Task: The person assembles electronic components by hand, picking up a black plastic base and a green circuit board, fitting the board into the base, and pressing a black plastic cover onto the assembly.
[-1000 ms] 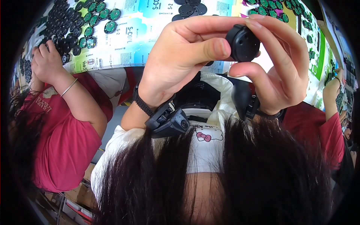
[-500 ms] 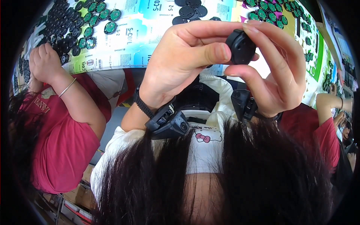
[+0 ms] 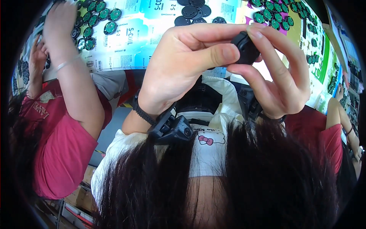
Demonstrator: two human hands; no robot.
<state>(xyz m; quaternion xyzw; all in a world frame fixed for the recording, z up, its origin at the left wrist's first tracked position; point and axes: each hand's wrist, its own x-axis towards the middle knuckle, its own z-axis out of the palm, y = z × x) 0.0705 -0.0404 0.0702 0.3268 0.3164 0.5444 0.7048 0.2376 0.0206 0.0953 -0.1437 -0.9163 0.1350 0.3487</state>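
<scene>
Both hands hold a small round black plastic case [image 3: 247, 49] up above the table edge. My left hand [image 3: 190, 57] pinches its left side between thumb and forefinger. On the other side, my right hand [image 3: 286, 72] grips it with the fingertips at the top and the thumb low down. The case is tilted, so its rim shows on the left and its dark face on the right. Behind my hands lie several flat black discs with small holes [image 3: 189, 11]. Green circuit boards in round black housings [image 3: 110, 27] lie at the left on the printed sheets.
More green boards in black housings [image 3: 275, 15] cover the far right of the table. Printed sheets [image 3: 131, 42] line the tabletop. A co-worker in a red shirt [image 3: 63, 152] sits close on my left, one arm over the table; another co-worker's arm [image 3: 335, 118] shows at right.
The black case has turned in my fingers, showing more of its rim. The left co-worker's arm has reached farther over the table; the right co-worker's arm has lowered.
</scene>
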